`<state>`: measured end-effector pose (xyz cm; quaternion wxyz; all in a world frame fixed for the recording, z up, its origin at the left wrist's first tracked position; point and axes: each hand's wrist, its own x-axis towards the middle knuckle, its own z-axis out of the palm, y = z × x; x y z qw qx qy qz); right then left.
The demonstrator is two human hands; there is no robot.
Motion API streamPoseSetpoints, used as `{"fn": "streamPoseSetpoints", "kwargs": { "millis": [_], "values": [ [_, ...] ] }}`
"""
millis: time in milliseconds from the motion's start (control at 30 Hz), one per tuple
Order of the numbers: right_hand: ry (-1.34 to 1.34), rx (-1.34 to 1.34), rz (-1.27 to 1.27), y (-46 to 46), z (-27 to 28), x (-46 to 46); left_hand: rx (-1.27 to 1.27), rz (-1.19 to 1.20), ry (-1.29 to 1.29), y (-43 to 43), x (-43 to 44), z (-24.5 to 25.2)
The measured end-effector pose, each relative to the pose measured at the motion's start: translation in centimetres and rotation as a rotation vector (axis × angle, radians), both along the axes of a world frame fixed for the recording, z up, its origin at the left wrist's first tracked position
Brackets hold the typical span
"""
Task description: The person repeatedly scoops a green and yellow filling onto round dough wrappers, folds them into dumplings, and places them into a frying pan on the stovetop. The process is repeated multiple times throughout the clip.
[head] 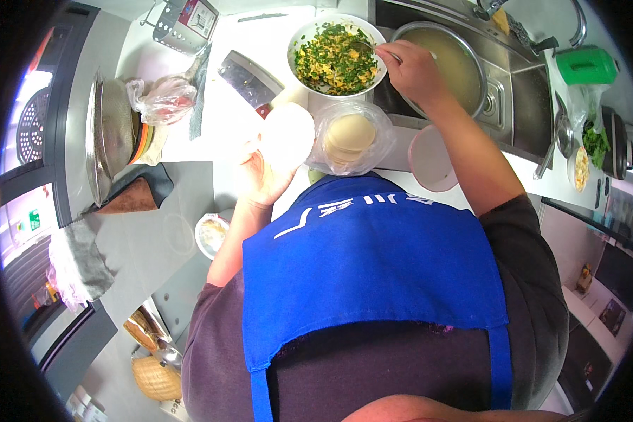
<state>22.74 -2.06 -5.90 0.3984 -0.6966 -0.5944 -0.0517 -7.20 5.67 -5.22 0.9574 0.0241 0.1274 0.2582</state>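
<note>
A round, pale dough wrapper (289, 134), washed out by bright light, lies across the fingers of my left hand (263, 176). My right hand (414, 71) grips the handle of a metal spoon (362, 46). The spoon's bowl rests in a chopped filling of greens and what looks like egg (332, 58), inside a large white bowl (293, 66). Just below this bowl, a stack of round dough wrappers (350, 132) sits in an opened clear plastic bag (385, 129). To the right of the bag is a pink-rimmed white bowl (432, 163), partly behind my right forearm.
Left of the filling, a cleaver (248, 79) lies on the white surface. A metal basin of cloudy liquid (453, 58) stands in the steel sink (530, 100). A perforated metal holder (182, 29) and a plastic-bagged item (166, 100) are at upper left. A ladle (563, 134) lies right of the sink.
</note>
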Motion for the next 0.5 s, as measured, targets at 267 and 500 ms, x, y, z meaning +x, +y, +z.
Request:
{"fn": "streamPoseSetpoints", "kwargs": {
  "millis": [267,500],
  "values": [
    [0.903,-0.239,-0.202,1.4,-1.3,-1.1,0.091,-0.048,-0.137,0.7,1.3,0.6],
    [1.183,-0.268,-0.167,2.2,-1.5,-1.3,0.064,0.042,0.270,0.9,0.9,-0.9]
  ]
}}
